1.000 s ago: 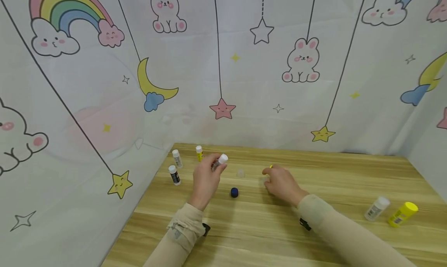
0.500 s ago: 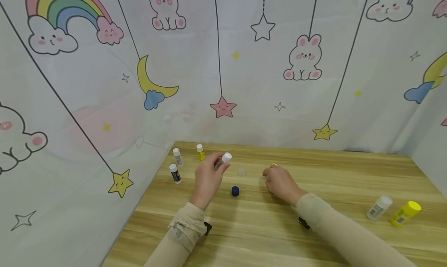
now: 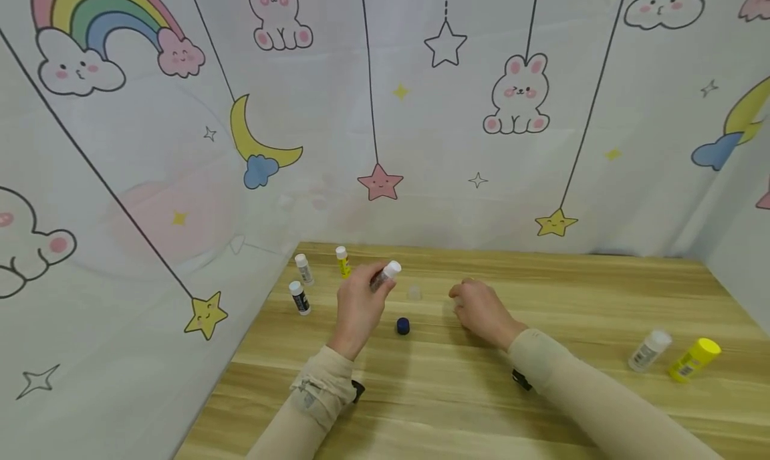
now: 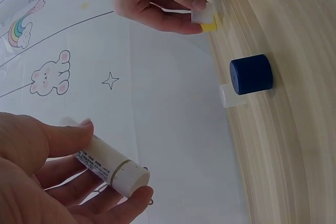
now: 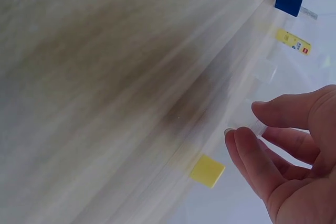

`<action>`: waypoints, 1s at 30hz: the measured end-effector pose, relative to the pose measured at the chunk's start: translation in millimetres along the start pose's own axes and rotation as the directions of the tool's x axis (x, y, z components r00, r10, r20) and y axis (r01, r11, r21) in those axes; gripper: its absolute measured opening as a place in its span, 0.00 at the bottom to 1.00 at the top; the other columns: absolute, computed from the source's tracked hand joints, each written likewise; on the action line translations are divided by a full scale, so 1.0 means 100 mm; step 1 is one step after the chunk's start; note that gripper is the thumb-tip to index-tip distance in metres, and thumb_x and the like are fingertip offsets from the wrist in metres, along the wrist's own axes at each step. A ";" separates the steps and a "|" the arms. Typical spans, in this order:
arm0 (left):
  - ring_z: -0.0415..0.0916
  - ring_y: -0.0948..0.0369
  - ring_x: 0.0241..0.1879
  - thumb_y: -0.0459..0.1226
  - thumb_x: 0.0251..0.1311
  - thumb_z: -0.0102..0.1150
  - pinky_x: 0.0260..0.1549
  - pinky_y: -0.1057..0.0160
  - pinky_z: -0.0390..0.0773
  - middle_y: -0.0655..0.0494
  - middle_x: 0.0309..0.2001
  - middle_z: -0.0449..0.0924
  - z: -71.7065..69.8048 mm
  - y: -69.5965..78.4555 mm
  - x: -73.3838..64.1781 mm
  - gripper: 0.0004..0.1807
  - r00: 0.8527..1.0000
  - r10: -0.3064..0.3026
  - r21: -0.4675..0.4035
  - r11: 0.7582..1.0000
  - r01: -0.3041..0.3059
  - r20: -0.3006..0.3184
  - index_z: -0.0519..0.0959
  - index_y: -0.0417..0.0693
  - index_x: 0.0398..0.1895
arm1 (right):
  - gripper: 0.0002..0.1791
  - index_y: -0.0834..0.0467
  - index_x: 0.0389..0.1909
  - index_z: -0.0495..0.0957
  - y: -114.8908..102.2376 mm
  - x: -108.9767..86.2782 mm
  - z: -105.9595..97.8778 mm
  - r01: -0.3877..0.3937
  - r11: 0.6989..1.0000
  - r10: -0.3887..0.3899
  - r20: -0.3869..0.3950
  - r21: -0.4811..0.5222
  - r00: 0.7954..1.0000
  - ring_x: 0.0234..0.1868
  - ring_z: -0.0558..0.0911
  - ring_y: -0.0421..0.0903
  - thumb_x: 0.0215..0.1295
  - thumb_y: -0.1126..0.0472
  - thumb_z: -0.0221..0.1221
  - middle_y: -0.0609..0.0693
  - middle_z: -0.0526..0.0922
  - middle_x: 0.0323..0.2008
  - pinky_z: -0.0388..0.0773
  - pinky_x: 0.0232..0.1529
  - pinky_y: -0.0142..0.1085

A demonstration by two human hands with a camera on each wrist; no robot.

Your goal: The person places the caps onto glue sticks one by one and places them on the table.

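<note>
My left hand (image 3: 359, 303) grips a white-capped glue stick (image 4: 107, 163), tilted and raised over the table. In the right wrist view, my right hand (image 5: 291, 148) pinches a translucent cap (image 5: 245, 116) between thumb and fingertips, low over the wood. A yellow cap (image 5: 208, 170) lies near those fingers; the hand hides it in the head view. Between my hands stand a navy cap (image 3: 403, 325) and, farther back, a second translucent cap (image 3: 414, 292).
At the left stand three glue sticks: a black-labelled one (image 3: 299, 298), a pale one (image 3: 304, 269) and a yellow one (image 3: 343, 262). A larger white-capped stick (image 3: 650, 351) and a yellow stick (image 3: 694, 360) are at the right. A printed curtain (image 3: 433, 219) borders the table.
The glue stick in my left hand has shifted slightly right. My right hand now covers the yellow cap, which showed above its knuckles before. The head view has shifted a little.
</note>
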State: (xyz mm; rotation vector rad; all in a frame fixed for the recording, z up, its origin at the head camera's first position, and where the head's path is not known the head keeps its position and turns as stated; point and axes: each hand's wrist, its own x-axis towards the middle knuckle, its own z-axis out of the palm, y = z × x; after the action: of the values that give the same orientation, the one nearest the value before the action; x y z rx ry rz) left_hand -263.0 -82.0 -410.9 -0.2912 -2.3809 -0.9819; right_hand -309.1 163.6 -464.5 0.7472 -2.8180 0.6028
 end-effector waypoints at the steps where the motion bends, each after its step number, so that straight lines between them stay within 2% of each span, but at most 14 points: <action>1: 0.83 0.57 0.42 0.37 0.59 0.72 0.41 0.55 0.83 0.53 0.43 0.84 0.00 0.00 0.00 0.16 1.000 0.000 -0.001 1.000 0.000 0.001 0.85 0.46 0.50 | 0.14 0.66 0.47 0.85 0.00 0.00 -0.01 0.002 1.000 -0.002 -0.003 0.003 1.000 0.41 0.83 0.52 0.60 0.72 0.67 0.56 0.84 0.40 0.83 0.41 0.45; 14: 0.83 0.55 0.41 0.35 0.56 0.75 0.39 0.52 0.82 0.51 0.43 0.84 0.02 0.06 -0.01 0.17 1.000 0.022 0.017 1.000 -0.022 0.007 0.86 0.45 0.49 | 0.13 0.61 0.47 0.86 -0.10 0.00 -0.08 0.040 0.998 -0.036 -0.074 0.057 0.997 0.37 0.83 0.47 0.61 0.71 0.66 0.52 0.83 0.41 0.82 0.35 0.40; 24: 0.82 0.55 0.39 0.34 0.55 0.75 0.36 0.52 0.82 0.51 0.41 0.84 0.04 0.09 -0.01 0.17 0.999 0.033 0.017 0.999 -0.033 0.018 0.86 0.45 0.50 | 0.14 0.59 0.48 0.86 -0.16 -0.02 -0.17 0.015 0.998 -0.010 -0.085 0.060 0.996 0.32 0.81 0.41 0.61 0.69 0.67 0.51 0.84 0.41 0.80 0.33 0.37; 30: 0.82 0.55 0.39 0.35 0.55 0.75 0.36 0.54 0.82 0.52 0.41 0.84 0.05 0.10 -0.02 0.17 0.999 0.043 0.038 0.998 -0.044 0.022 0.86 0.46 0.49 | 0.14 0.57 0.48 0.86 -0.20 -0.04 -0.21 0.029 0.998 -0.022 -0.114 0.062 0.993 0.32 0.81 0.39 0.61 0.69 0.68 0.49 0.84 0.40 0.80 0.33 0.36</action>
State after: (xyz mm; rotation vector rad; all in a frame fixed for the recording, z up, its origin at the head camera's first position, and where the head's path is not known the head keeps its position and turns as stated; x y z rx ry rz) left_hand -259.6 -71.2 -409.5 -0.3397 -2.3994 -0.9164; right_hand -294.3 158.8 -440.1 0.7345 -2.6928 0.7099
